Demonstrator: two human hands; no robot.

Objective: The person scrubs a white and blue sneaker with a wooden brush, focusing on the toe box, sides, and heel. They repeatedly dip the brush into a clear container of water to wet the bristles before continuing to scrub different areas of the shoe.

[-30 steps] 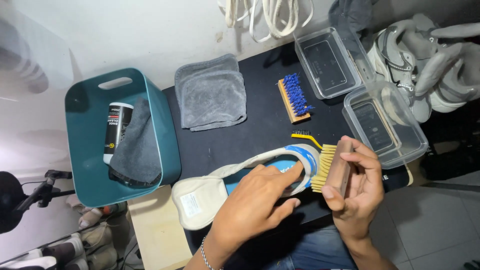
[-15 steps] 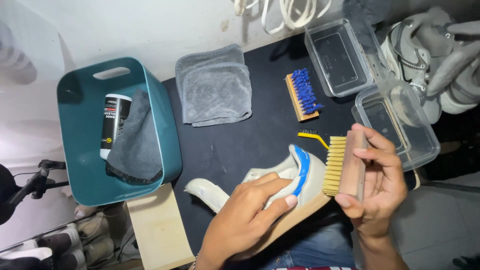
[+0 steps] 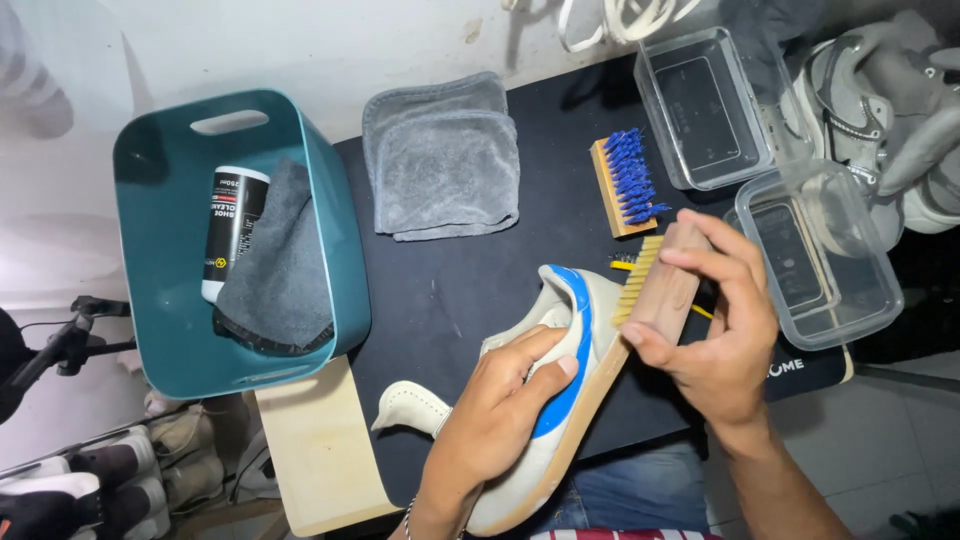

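Change: since half a second ago the sneaker has tipped further onto its side, sole edge toward the person, and the brush has slid up to the toe end.
Left hand [image 3: 500, 425]: nearest the camera, fingers clamped over the side of the sneaker, thumb on the blue stripe, pinning it tilted above the near edge of the surface.
Sneaker [image 3: 560, 400]: cream with a blue stripe and a tan sole; its tongue [image 3: 408, 408] hangs out to the left.
Right hand [image 3: 715, 335]: fingers closed around the back of a wooden brush, fingertips over its top, thumb under its near end.
Wooden brush [image 3: 662, 285]: pale yellow bristles face left and touch the sneaker's toe.
Surface [image 3: 450, 290]: black mat; a pale wooden board [image 3: 320, 450] juts out beneath its near-left corner.
Yellow-handled brush [image 3: 622, 264]: small, mostly hidden behind the wooden brush.
Blue-bristled brush [image 3: 625, 182]: lies on the mat just beyond the right hand, bristles up.
Grey towel [image 3: 442, 155]: folded, on the far-left part of the mat.
Teal bin [image 3: 340, 250]: left of the mat, holding a black-and-white bottle [image 3: 233, 225] and a dark grey cloth [image 3: 275, 265].
Clear containers: one [image 3: 830, 260] just right of the right hand, another [image 3: 705, 105] beyond it.
Grey shoes [image 3: 880, 110]: far right, past the containers.
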